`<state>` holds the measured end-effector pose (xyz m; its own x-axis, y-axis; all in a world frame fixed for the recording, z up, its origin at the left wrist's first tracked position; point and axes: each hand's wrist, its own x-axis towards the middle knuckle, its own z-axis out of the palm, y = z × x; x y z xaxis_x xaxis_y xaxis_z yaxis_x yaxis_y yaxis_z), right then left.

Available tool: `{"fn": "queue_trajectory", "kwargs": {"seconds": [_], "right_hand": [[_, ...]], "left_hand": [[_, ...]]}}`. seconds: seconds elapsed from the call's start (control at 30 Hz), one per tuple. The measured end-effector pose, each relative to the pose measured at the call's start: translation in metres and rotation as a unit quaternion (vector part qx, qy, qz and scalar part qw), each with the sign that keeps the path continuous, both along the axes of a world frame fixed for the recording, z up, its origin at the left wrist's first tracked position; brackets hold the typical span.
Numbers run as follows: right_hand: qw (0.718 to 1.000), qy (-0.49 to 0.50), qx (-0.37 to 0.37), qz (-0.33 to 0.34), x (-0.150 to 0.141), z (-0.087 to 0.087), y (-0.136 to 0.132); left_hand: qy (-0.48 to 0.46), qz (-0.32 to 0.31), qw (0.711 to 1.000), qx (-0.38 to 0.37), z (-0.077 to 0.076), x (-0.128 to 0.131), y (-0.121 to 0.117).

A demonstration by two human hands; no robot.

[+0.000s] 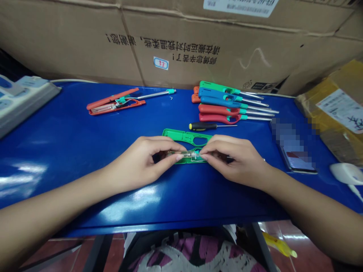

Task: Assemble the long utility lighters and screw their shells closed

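Observation:
Between my two hands lies an opened green lighter shell, one half (177, 134) flat on the table behind the other half (185, 161). My left hand (149, 156) pinches a clear fuel tank (184, 154) between thumb and fingers, over the nearer half. At the tank's right end, my right hand (234, 153) is closed, thumb against fingertips, on a small part by the teal piece and a thin white wire (196, 160). What exactly its fingertips hold is too small to make out.
A screwdriver (202, 126) and several assembled long-nosed lighters (221, 110) lie behind my hands. An opened red lighter (113, 105) rests back left. A phone (297, 155), taped box (337, 105) and white mouse (347, 173) are right; a power strip (28, 94) left; a large carton (85, 49) behind.

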<state>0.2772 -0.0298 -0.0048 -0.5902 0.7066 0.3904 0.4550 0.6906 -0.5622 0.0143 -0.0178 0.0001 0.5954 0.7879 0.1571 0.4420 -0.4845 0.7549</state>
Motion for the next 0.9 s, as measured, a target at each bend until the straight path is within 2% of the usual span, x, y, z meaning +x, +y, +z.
{"fn": "queue_trajectory", "kwargs": {"seconds": [0.4, 0.73, 0.9], "right_hand": [[0.999, 0.003, 0.031, 0.030, -0.0001, 0.0007, 0.0019], [0.999, -0.002, 0.025, 0.038, 0.0003, 0.0000, 0.0005], [0.999, -0.006, 0.020, 0.024, -0.0005, -0.0024, -0.0012]], "left_hand": [[0.002, -0.006, 1.000, -0.017, 0.0001, 0.0000, 0.0004], [0.002, -0.027, 0.999, -0.020, 0.0007, 0.0011, 0.0014], [-0.001, -0.016, 1.000, -0.020, -0.0005, 0.0023, 0.0004]]}}
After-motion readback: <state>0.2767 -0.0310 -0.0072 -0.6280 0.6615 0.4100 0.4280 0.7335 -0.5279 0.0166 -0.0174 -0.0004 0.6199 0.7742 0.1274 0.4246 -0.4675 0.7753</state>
